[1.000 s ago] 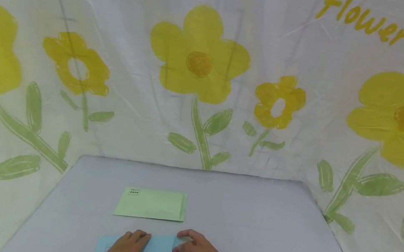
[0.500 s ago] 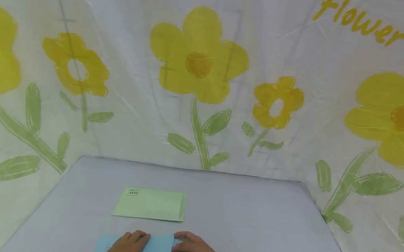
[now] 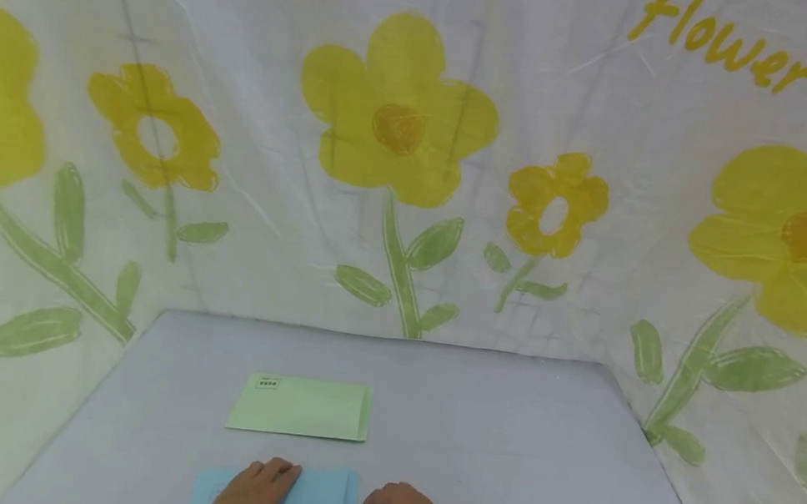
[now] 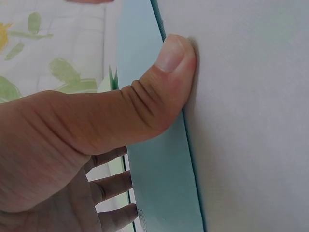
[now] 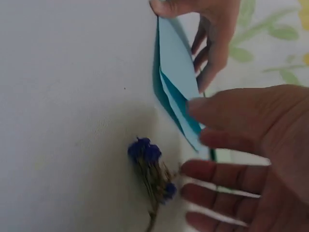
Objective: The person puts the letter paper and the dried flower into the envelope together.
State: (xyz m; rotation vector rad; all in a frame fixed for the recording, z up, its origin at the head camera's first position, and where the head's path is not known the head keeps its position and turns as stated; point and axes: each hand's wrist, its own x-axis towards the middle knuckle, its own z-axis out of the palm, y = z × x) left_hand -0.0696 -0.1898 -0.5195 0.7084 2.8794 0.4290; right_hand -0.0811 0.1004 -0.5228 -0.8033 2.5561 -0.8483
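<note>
Thumb and fingers of the left hand (image 3: 251, 496) grip the blue envelope (image 3: 320, 501) across two opposite edges, at bottom centre of the head view, where the frame cuts its near side off. The right hand (image 5: 277, 150) holds nothing, fingers loosely bent and apart, beside the envelope's parted end; whether its thumb touches is hard to tell. Near those fingertips lies a flower (image 5: 154, 180), stem cropped by the lower edge. Farther up, a green envelope (image 3: 301, 409) lies on the pale table (image 3: 501, 441), before a flower-painted curtain (image 3: 263, 41).
</note>
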